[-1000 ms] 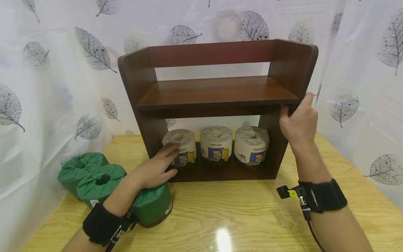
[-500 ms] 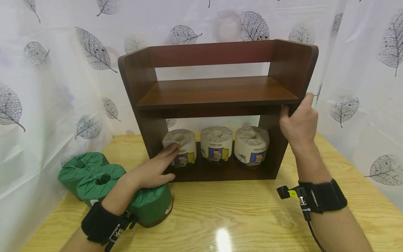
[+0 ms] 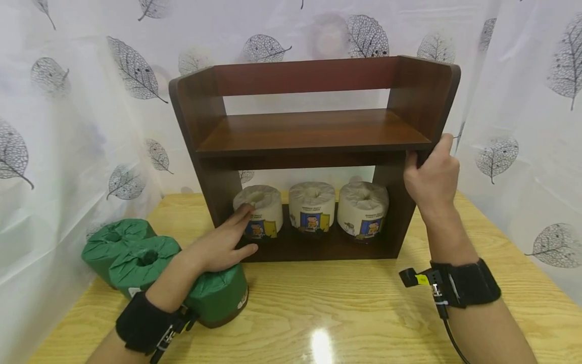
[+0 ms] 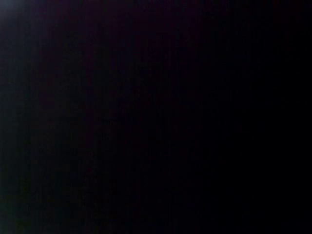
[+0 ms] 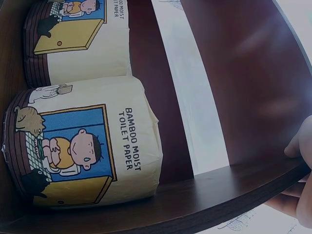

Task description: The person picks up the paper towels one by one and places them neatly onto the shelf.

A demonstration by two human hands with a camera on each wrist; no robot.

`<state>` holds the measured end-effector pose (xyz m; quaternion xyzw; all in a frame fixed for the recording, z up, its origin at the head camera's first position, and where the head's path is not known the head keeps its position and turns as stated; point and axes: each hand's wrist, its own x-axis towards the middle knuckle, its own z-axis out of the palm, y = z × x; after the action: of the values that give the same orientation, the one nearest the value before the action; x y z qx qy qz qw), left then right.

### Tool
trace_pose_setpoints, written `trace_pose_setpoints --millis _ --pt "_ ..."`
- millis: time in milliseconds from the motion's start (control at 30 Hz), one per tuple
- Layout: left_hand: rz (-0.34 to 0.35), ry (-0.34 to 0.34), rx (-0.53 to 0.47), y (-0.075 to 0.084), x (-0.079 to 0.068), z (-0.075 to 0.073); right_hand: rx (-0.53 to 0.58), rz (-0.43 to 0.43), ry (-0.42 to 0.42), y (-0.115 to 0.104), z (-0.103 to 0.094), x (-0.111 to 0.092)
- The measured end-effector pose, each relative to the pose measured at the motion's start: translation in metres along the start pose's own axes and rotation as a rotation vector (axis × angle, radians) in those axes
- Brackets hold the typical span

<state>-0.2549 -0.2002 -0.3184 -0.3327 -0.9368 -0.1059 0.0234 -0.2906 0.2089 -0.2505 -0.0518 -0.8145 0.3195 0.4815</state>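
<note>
A dark brown two-tier wooden shelf (image 3: 313,131) stands upright in the head view. Its lower tier holds a left white-wrapped toilet roll (image 3: 261,205), a middle toilet roll (image 3: 311,207) and a right toilet roll (image 3: 364,211). My left hand (image 3: 222,246) reaches to the left roll, its extended fingers at that roll's left front and the thumb apart. At the shelf's right side panel, my right hand (image 3: 434,177) grips the edge just under the upper board, thumb inside. The right wrist view shows "Bamboo Moist Toilet Paper" on the nearest roll (image 5: 83,146). The left wrist view is nearly black.
Green-wrapped rolls cluster at the left: a rear one (image 3: 113,242), a middle one (image 3: 145,263) and a front one (image 3: 223,296) under my left hand and wrist. A wooden table (image 3: 327,308) carries everything. A leaf-print curtain (image 3: 309,30) hangs behind.
My left hand's fingertips have shifted slightly left on the left roll, and its thumb has moved a little. The right hand, the shelf and the rolls look the same.
</note>
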Motion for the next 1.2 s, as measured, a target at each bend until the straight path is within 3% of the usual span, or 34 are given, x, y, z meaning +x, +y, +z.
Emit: trace_pose_setpoints --millis 300,467,833,1200 --pt "-0.024 0.017 0.024 0.021 -0.020 -0.037 0.002 -0.013 0.005 -0.001 0.001 -0.001" --pt "-0.053 0.025 0.102 0.024 -0.026 -0.046 0.008 -0.015 0.012 0.000 0.000 0.000" --pt "-0.184 -0.188 0.121 0.038 -0.046 -0.058 0.004 -0.021 0.012 0.000 0.000 0.001" --pt "-0.251 -0.309 0.103 0.033 -0.043 -0.049 -0.003 -0.016 -0.006 0.000 0.000 0.000"
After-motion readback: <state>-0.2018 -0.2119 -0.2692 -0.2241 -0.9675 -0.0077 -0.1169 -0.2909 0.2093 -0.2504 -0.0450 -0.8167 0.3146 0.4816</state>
